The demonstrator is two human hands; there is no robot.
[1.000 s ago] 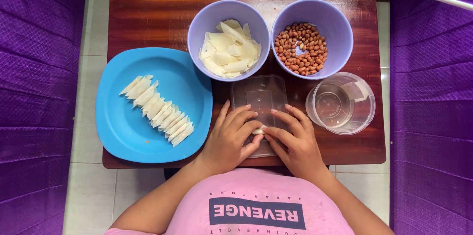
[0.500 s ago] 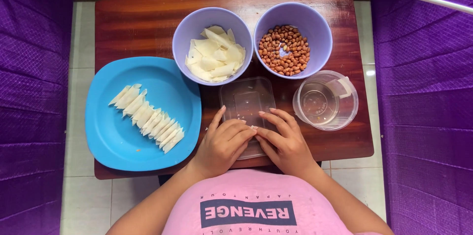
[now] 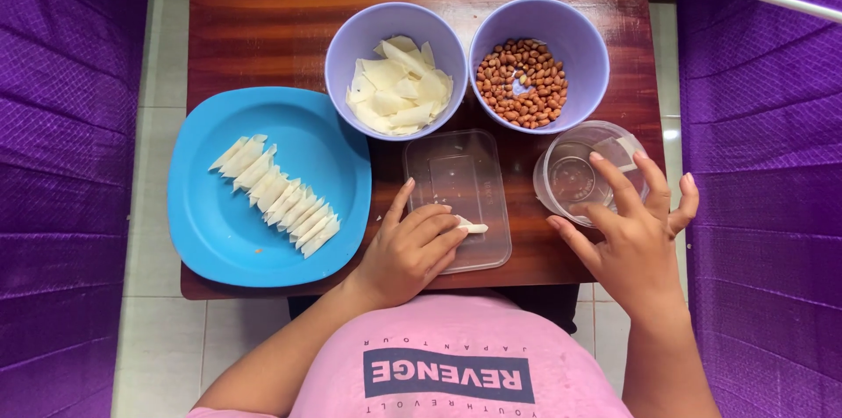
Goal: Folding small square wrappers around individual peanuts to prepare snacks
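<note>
Left hand rests on the clear lid, fingers curled around a small white roll, pinning it flat. Right hand hovers over the clear cup at right, fingers spread, grasping nothing. Blue plate at left holds finished pieces in a row; wrapper bowl and peanut bowl sit far.

packages: clear rectangular plastic container | table centre, below bowls | labels/signs/screens: none

Bare table far left; bowls crowd the far right.
</note>
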